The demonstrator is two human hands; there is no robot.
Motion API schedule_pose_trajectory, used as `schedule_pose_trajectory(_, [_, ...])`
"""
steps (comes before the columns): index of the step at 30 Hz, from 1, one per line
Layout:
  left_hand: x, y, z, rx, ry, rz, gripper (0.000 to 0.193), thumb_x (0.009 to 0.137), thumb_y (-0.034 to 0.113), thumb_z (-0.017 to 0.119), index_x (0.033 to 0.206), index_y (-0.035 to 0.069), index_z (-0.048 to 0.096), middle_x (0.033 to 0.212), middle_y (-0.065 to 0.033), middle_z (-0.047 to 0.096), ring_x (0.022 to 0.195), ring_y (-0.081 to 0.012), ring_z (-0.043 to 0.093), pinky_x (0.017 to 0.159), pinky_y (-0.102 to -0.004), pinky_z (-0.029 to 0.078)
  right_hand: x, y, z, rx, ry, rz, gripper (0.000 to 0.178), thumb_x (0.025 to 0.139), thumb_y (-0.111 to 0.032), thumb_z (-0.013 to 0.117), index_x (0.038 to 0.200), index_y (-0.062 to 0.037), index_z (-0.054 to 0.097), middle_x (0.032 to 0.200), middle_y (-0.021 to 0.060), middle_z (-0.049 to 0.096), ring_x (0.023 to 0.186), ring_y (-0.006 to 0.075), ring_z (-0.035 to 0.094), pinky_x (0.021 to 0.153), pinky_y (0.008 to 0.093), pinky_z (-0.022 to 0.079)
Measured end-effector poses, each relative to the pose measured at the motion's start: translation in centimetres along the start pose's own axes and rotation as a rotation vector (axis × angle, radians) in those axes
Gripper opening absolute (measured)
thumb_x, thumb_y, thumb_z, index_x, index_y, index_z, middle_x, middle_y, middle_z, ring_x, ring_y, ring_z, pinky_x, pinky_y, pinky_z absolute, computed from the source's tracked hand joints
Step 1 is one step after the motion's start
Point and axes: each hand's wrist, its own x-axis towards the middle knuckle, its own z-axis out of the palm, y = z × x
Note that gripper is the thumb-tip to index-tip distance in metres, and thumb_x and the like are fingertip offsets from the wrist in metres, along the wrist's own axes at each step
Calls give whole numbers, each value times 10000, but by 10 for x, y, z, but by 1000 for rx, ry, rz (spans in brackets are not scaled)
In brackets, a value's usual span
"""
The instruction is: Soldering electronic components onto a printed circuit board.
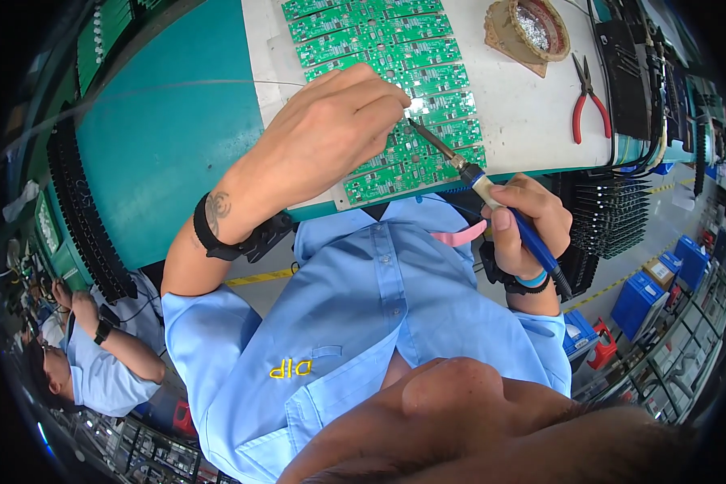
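Note:
A panel of several narrow green circuit boards (440, 79) lies on the white work surface ahead of me. Over its left side my left hand (331, 125) is closed in a pinch, fingertips just above the boards. A thin solder wire (234, 81) runs in from the left to this hand; its end at the fingers is hidden. My right hand (532, 222) grips a soldering iron (473, 173) with a blue and white handle near the table's front edge. The iron's dark tip points up and left, close to my left fingertips, over the boards.
Red-handled pliers (581, 109) lie right of the boards. Behind them, a round container (534, 31) of silvery bits stands on a brown pad. Black equipment with cables (625, 77) borders the right side. A teal mat (169, 161) spreads left. Another person (109, 347) works at far left.

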Motion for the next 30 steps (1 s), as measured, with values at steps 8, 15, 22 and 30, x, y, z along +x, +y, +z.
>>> schedule_pose_trajectory(8, [0, 0, 3, -14, 11, 9, 174, 779, -17, 707, 942, -14, 646, 1042, -87, 680, 1000, -276, 630, 844, -399, 558, 1, -5, 3, -32, -11, 4, 163, 937, -91, 665, 991, 62, 652, 659, 117, 669, 563, 192, 647, 561, 306, 485])
schedule_pose_trajectory(15, [1, 1, 5, -10, 24, 26, 145, 785, -15, 698, 916, -24, 638, 1048, -95, 671, 990, -281, 627, 831, -395, 563, 1, -7, 3, -54, -21, 10, 149, 927, -74, 659, 985, 64, 653, 653, 119, 671, 562, 199, 654, 566, 309, 503])
schedule_pose_trajectory(22, [1, 3, 5, 8, -6, 19, 133, 791, 4, 670, 915, -29, 633, 1078, -102, 662, 990, -280, 620, 840, -386, 559, 2, -6, 3, -61, -23, -20, 152, 928, -75, 657, 987, 65, 652, 656, 117, 674, 566, 200, 659, 557, 300, 501])
schedule_pose_trajectory(30, [0, -1, 8, 17, 4, 56, 198, 802, -24, 716, 985, -15, 640, 1106, -115, 661, 913, -300, 621, 783, -397, 539, 1, -7, 3, -57, -26, -17, 159, 936, -88, 658, 989, 62, 651, 653, 115, 672, 562, 200, 659, 546, 290, 493])
